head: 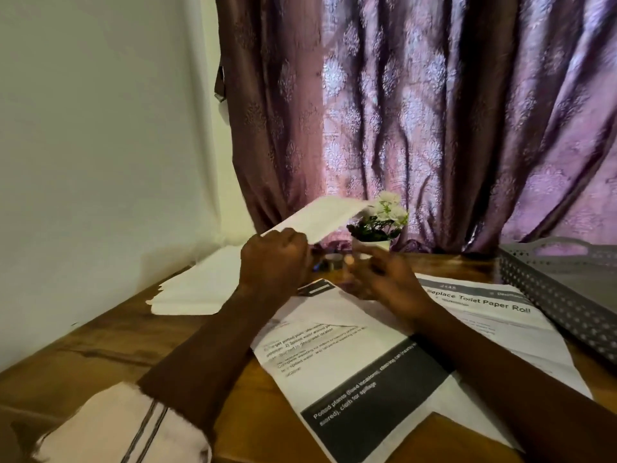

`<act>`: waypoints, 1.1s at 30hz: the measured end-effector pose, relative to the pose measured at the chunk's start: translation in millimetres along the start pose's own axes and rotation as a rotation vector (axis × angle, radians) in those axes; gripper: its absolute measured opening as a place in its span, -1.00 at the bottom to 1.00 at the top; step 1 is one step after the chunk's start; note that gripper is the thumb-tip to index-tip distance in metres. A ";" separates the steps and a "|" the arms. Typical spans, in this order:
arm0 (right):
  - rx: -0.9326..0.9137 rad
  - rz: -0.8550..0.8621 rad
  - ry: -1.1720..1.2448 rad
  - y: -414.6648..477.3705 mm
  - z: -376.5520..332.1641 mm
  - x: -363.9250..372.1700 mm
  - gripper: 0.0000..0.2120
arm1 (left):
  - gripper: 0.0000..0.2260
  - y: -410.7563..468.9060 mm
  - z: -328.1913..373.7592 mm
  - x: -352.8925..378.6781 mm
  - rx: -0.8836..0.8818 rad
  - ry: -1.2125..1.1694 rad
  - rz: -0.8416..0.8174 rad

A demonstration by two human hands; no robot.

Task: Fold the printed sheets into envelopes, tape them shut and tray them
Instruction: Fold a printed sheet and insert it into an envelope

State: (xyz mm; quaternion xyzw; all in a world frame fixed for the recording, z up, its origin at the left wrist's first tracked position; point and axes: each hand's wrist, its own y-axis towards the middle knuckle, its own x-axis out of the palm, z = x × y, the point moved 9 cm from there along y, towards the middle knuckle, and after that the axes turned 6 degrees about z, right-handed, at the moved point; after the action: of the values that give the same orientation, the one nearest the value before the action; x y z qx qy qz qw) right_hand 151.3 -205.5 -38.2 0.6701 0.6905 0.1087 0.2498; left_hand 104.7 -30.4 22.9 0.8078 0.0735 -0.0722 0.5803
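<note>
Left hand (273,259) is curled round the near end of a folded white sheet (320,217), holding it tilted up off the wooden table (100,345); right hand (384,279) hovers just beside it, fingers loose and blurred, nothing in it. Below the hands lie two printed sheets (350,355), with a tape roll (334,262) and small potted plant (377,222) just behind. Grey perforated tray (551,289) at right, stack of white papers (200,285) at left.
</note>
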 end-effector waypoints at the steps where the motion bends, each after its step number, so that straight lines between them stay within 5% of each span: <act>1: 0.023 0.053 0.179 1.7 -5.3 -7.3 -0.59 | -0.84 2.1 19.6 -10.0 0.092 -0.081 0.098; 4: -0.030 0.261 0.359 9.8 -16.8 -35.8 -0.58 | -0.81 0.6 59.2 -31.3 0.242 -0.259 0.205; 8: 0.109 0.510 0.359 0.9 -13.5 -77.4 -0.67 | -0.69 3.1 81.3 -45.3 0.303 -0.448 0.120; 11: 0.147 0.622 0.370 -6.0 -29.7 -100.7 -0.65 | -0.57 11.7 66.7 -43.7 0.124 -0.518 0.119; 14: 0.043 0.785 0.258 -3.6 -72.7 -130.5 -0.85 | -0.46 17.5 45.4 -48.1 -0.100 -0.612 0.175; 16: -0.112 0.738 -0.149 7.5 -121.9 -139.0 -0.84 | -0.45 17.9 33.7 -51.4 -0.201 -0.723 0.221; 19: -0.163 0.295 -0.922 34.0 -153.1 -103.4 -0.58 | -0.52 6.4 13.9 -38.0 -0.390 -0.953 0.187; 23: -0.022 -0.190 -1.117 17.9 -83.3 -50.8 -0.52 | -0.62 -14.0 -4.2 3.3 -0.583 -1.200 -0.101; 27: -0.061 -0.136 -1.084 0.0 -20.5 -25.4 -0.28 | -0.83 -26.1 37.3 27.5 -0.454 -1.312 -0.517; 33: -0.236 0.080 -1.145 -1.5 13.0 -36.4 -0.62 | -0.78 -41.8 55.6 60.1 -0.369 -1.315 -0.714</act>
State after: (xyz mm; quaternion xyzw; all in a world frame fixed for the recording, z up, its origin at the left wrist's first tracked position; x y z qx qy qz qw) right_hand 155.5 -243.7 -42.8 0.6153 0.4030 -0.1851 0.6517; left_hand 153.3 -67.9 -45.5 0.4162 -0.0193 -0.7070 0.5714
